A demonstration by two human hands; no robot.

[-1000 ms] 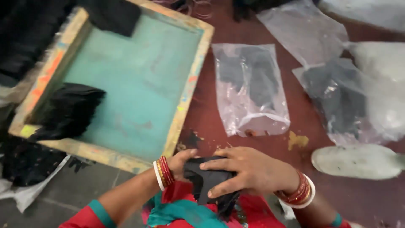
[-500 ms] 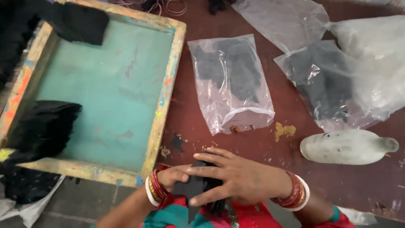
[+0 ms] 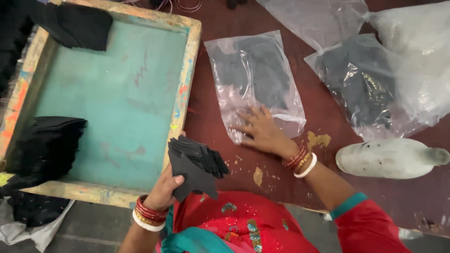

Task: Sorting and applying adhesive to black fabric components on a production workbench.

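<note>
A clear plastic bag [image 3: 255,84] with dark cloth pieces inside lies flat on the dark red table [image 3: 328,187], just right of the wooden printing frame [image 3: 185,89]. Its lower edge is nearest the person. The right hand [image 3: 262,133] rests on that lower edge, palm down and fingers spread, pressing the plastic rather than gripping it. The left hand [image 3: 166,185] is closed around a fanned stack of black fabric pieces [image 3: 197,164], thumb on top, held over the frame's lower right corner and the table edge.

To the right, a second clear bag [image 3: 361,89] holding dark cloth overlaps a bulkier whitish bag [image 3: 412,42] at the top right corner. Another empty-looking clear bag [image 3: 318,18] lies at the top edge. A pale, grubby plastic bottle [image 3: 389,158] lies on its side, near the right forearm.

The frame's teal mesh [image 3: 112,103] is mostly bare in the middle; a stack of black pieces [image 3: 44,147] sits at its left side and a black cloth [image 3: 77,26] at its upper left corner. Bare table shows between the first bag and the bottle, flecked with yellow paint.
</note>
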